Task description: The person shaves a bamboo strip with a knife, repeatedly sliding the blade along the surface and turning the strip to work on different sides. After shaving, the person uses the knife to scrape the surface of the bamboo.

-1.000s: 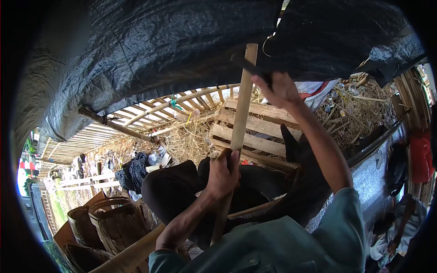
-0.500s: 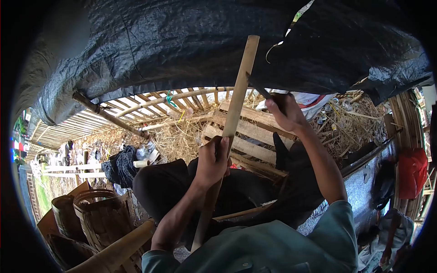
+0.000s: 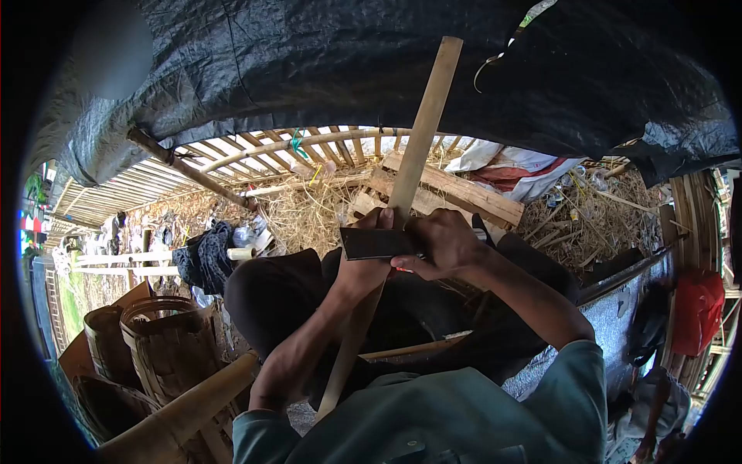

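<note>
A long pale bamboo strip [image 3: 427,124] slants from my lap up toward the dark sheeting. My left hand [image 3: 363,267] is closed around its middle, with the lower part running down past my wrist. In my right hand [image 3: 448,243] is a knife, its broad dark blade [image 3: 371,243] lying across the strip and over the left hand's fingers. The right hand's thumb rests along the blade's lower edge, and part of the handle is hidden by the fist.
Black plastic sheeting [image 3: 309,69] hangs ahead, above a slatted bamboo fence [image 3: 255,147]. Wooden planks [image 3: 471,193] lie on straw beyond my knees. Woven bamboo baskets [image 3: 166,340] and a thick bamboo pole [image 3: 185,406] are at left. A red bag [image 3: 697,309] hangs at right, near another person [image 3: 653,410].
My right hand has come down and left with the knife, from high on the strip to beside my left hand. The left hand still grips the bamboo strip.
</note>
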Tool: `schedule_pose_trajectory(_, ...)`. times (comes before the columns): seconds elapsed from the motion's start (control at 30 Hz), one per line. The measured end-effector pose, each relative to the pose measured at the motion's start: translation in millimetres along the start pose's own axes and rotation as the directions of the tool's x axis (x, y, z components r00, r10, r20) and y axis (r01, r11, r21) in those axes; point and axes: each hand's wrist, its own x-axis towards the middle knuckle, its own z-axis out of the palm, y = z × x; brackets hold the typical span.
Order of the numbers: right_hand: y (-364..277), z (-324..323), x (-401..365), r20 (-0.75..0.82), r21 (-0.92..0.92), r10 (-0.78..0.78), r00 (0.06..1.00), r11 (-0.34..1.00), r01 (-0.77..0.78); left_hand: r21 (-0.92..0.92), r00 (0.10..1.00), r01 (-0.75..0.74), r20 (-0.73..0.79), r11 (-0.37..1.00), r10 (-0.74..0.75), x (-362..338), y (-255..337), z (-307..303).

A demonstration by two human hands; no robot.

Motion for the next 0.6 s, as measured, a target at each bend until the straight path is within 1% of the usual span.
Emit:
schedule_pose_trajectory(0.07, 4.2, 2.9, -1.4, -0.032, -0.083, -0.033, 0.999, 0.996, 0.031, 0.01, 1.0, 0.01, 0.006, 1.0, -0.01, -0.3, 1.1, 0.2)
schedule_pose_trajectory(0.2, 8.5, 5.0, -2.0, -0.096, -0.075, -0.075, 0.993, 0.995, 0.068, 0.018, 0.999, 0.041, 0.006, 0.999, -0.041, -1.6, 9.1, 0.9)
schedule_pose_trajectory(0.3, 12.4, 4.6, 0.8, -0.146, -0.116, -0.105, 0.984, 0.989, 0.088, -0.089, 0.99, 0.144, 0.02, 0.986, -0.143, -1.5, 16.6, 0.2)
schedule_pose_trajectory(0.37, 14.5, 3.7, 3.0, -0.174, -0.163, -0.119, 0.978, 0.983, 0.09, -0.001, 0.998, -0.06, -0.005, 0.998, 0.06, -1.1, 1.0, 0.4)
schedule_pose_trajectory(0.4, 28.2, 2.7, 6.3, -0.198, -0.141, -0.008, 0.98, 0.99, -0.02, 0.048, 0.986, -0.164, -0.009, 0.985, 0.164, -0.4, -4.0, -0.2)
schedule_pose_trajectory(0.43, 46.9, -3.9, 10.3, -0.219, -0.115, 0.102, 0.97, 0.985, -0.13, 0.012, 0.998, -0.061, -0.014, 0.998, 0.061, -4.1, 2.6, -0.9)
schedule_pose_trajectory(0.47, 59.0, -27.0, 15.0, -0.253, -0.131, 0.258, 0.932, 0.946, -0.297, -0.014, 0.999, 0.043, -0.006, 0.999, -0.043, -11.4, 15.5, -4.4)
schedule_pose_trajectory(0.5, 70.0, -53.7, 16.3, -0.297, -0.135, 0.408, 0.863, 0.877, -0.461, -0.031, 0.99, 0.142, 0.009, 0.989, -0.141, -18.1, 26.5, -8.0)
schedule_pose_trajectory(0.57, 90.7, -95.0, 16.7, -0.321, -0.076, 0.65, 0.689, 0.707, -0.703, -0.092, 0.991, 0.127, 0.047, 0.988, -0.123, -25.2, 42.9, -6.9)
schedule_pose_trajectory(0.6, 99.0, -101.5, 9.8, -0.37, -0.062, 0.628, 0.684, 0.718, -0.693, -0.115, 0.991, 0.125, 0.068, 0.985, -0.118, -22.6, 45.3, -7.9)
